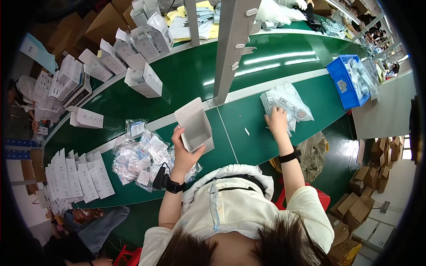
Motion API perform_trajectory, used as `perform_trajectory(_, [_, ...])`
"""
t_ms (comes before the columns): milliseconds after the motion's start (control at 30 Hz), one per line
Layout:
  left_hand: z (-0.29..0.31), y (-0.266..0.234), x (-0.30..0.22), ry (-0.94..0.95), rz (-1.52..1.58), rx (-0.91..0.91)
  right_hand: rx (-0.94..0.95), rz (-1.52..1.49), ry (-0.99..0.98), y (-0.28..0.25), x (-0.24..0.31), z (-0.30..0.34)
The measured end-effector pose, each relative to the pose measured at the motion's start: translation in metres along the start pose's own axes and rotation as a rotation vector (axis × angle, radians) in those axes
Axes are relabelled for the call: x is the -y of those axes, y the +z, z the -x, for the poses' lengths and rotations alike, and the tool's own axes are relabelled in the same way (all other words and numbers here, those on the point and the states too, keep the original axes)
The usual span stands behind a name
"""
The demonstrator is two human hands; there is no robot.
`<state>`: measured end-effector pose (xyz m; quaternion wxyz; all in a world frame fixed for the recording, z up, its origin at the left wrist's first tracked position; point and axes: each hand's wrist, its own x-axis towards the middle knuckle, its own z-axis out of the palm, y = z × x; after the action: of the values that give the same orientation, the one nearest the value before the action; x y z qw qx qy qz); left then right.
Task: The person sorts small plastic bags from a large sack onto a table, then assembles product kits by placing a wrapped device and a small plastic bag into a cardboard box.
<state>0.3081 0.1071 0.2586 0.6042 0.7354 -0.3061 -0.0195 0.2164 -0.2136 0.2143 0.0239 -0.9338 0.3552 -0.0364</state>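
Note:
My left hand (183, 150) is closed around an open white carton (197, 131), its flap standing up and its grey inside facing me. At the right, my right hand (278, 120) has its fingers curled on the near part of a clear bubble-wrap bag (288, 103) lying on the green bench; the bag's contents are hard to make out. Just left of my left wrist spreads a pile of small clear plastic packets (144, 155) with printed inserts. A small white scrap (247, 131) lies on the bench between my hands.
A blue bin (348, 84) with bagged parts stands at the right end. Flat white cartons (80, 177) lean in a row at the left. Several open cartons (144, 80) stand on and beyond the green belt (186, 84). A metal post (230, 48) rises behind the bench.

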Motion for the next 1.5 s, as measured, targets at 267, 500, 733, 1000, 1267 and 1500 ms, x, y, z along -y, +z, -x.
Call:
perform_trajectory(267, [-0.008, 0.001, 0.019, -0.034, -0.213, 0.137, 0.167, 0.023, 0.030, 0.045, -0.009, -0.040])
perform_trajectory(500, [0.012, -0.001, 0.043, -0.113, -0.085, 0.016, 0.527, -1.323, 0.009, -0.050, 0.057, -0.013])
perform_trajectory(733, [0.012, 0.004, 0.019, -0.239, -0.026, -0.086, 0.036, -2.084, -0.336, -0.110, 0.159, 0.037])
perform_trajectory(1000, [0.023, -0.006, 0.044, -0.240, 0.110, -0.225, 0.489, -1.615, -0.935, -0.075, 0.176, 0.016])
perform_trajectory(1267, [-0.003, -0.012, 0.017, -0.067, 0.139, -0.013, 0.355, -0.676, -1.516, -0.105, 0.180, -0.008])
perform_trajectory(1500, [0.018, -0.086, 0.025, -0.019, 0.003, -0.437, 0.564, -1.141, -0.876, -0.032, 0.192, 0.054])
